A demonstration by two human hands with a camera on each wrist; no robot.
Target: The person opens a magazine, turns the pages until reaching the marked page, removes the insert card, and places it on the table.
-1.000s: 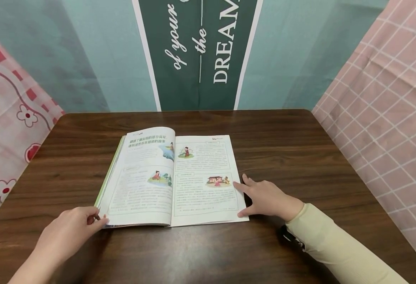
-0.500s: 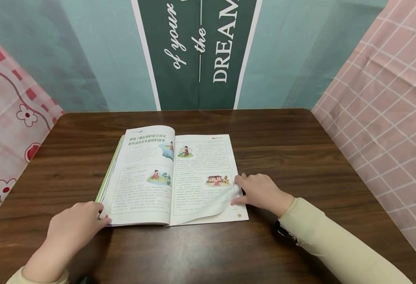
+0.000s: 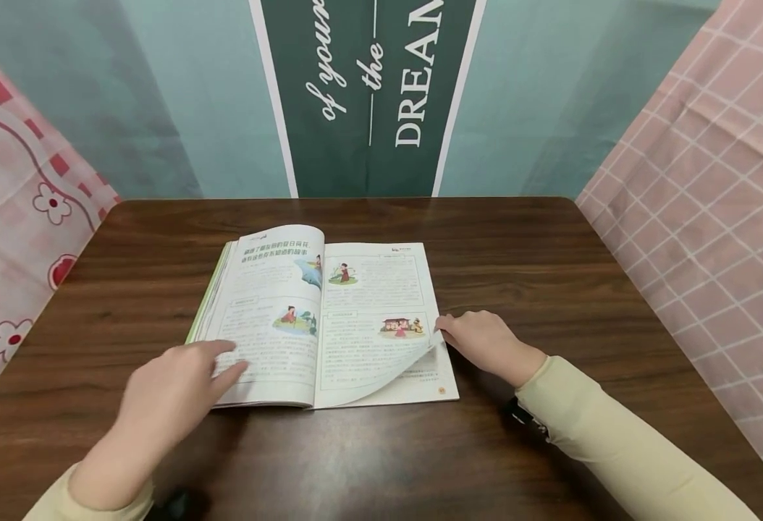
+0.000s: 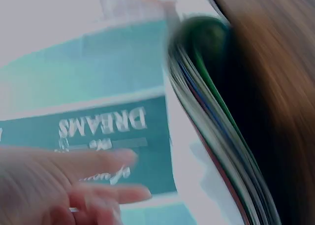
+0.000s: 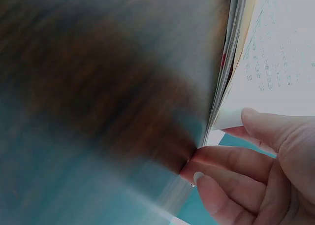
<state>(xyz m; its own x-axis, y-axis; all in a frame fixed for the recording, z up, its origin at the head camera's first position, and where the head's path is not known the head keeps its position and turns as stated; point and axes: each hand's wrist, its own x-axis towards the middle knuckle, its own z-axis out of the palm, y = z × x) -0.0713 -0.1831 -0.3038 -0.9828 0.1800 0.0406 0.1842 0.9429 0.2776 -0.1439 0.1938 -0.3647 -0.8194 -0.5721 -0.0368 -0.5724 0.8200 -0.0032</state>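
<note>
An open illustrated magazine (image 3: 371, 289) lies on the brown wooden table (image 3: 518, 260). My right hand (image 3: 486, 341) is at its right edge and pinches the margin of the right-hand page (image 3: 381, 373), whose lower corner curls up and bares the page beneath. In the right wrist view, the thumb (image 5: 253, 121) presses on the paper with the fingers behind it. My left hand (image 3: 169, 391) hovers over the lower part of the left page (image 3: 271, 369), thumb and forefinger extended and apart, holding nothing. The left wrist view shows the magazine's stacked page edges (image 4: 221, 136) beyond those fingers.
Behind the table hangs a teal cloth with a dark green lettered panel (image 3: 365, 101). A flowered pink cloth (image 3: 17, 217) borders the left side, a pink checked one (image 3: 701, 195) the right. Dark devices are strapped at both wrists.
My left hand has left the magazine's lower left corner and moved right over the left page. My right hand has taken hold of the right page's edge, and its lower corner has lifted.
</note>
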